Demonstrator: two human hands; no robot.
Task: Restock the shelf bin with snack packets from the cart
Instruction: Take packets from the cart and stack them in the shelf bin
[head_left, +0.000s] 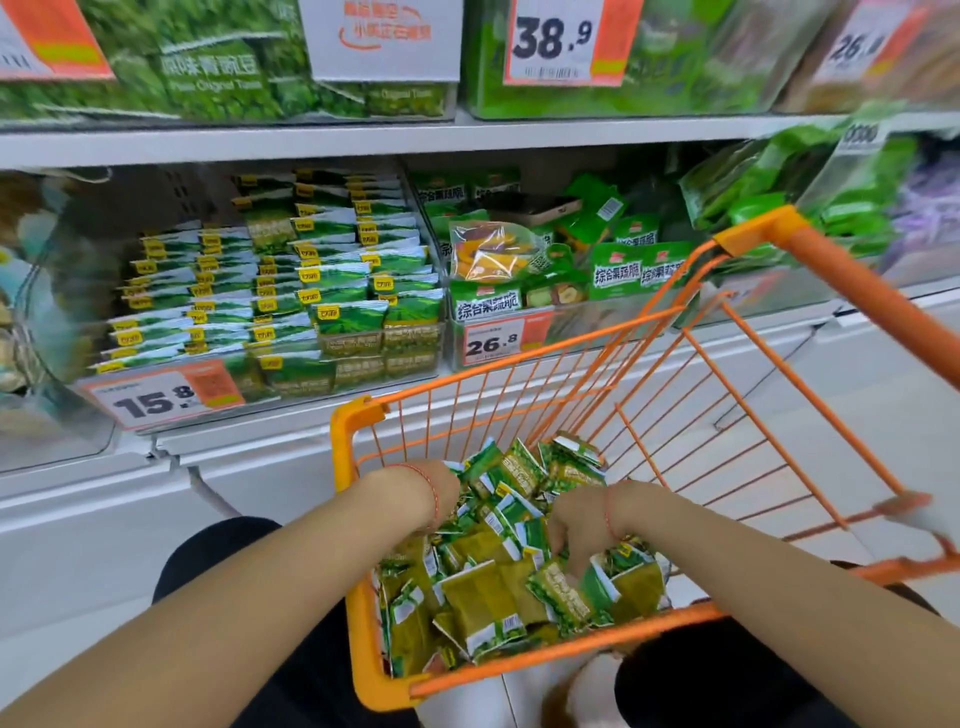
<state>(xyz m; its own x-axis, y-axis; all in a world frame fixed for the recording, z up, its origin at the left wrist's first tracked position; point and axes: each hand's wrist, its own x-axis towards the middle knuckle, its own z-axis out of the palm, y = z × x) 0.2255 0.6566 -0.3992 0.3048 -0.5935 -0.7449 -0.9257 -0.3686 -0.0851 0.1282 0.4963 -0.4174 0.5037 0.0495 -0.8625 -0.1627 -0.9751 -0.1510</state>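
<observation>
A person is crouching before white store shelving, both hands reaching into an orange wire cart heaped with green snack packets. The left hand and right hand are burying their fingers among packets; the grip of each cannot be told. The shelf bin is standing half-stacked above a 15.8 price tag.

Green and olive snack packets lie in a loose jumble on the floor of the orange wire cart. The clear shelf bin, tagged 15.8, holds neat rows of like packets.
</observation>
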